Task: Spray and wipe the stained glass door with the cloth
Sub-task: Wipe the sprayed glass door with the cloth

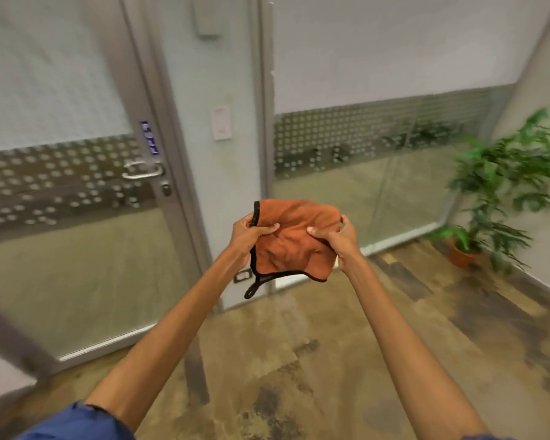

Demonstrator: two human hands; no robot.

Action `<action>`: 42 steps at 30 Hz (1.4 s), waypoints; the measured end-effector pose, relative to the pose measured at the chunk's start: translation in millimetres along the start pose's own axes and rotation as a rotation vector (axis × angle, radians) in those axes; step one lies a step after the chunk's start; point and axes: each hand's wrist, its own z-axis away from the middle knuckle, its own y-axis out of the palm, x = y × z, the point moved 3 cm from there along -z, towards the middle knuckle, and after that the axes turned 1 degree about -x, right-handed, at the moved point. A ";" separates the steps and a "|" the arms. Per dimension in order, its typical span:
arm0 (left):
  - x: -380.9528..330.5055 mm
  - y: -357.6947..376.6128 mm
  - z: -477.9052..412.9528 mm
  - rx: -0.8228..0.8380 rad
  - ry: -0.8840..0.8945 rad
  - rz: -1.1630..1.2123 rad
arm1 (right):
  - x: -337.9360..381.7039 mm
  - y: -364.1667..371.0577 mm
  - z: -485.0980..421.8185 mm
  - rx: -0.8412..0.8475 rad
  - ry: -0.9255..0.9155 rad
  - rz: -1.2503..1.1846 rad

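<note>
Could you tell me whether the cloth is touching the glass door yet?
Apart. The head view shows the cloth held up in both hands, left hand and right hand, well short of the glass door.

An orange cloth edged in black, with a small hanging loop, is bunched and rumpled in midair, right of the glass door, which carries a frosted dotted band.

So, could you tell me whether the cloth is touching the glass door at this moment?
No, the orange cloth is held up between the left hand and right hand, away from the glass door.
</note>
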 end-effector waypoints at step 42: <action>-243.1 -578.7 -39.4 -0.739 0.663 -0.281 | 60.7 702.4 57.0 0.326 -0.562 0.017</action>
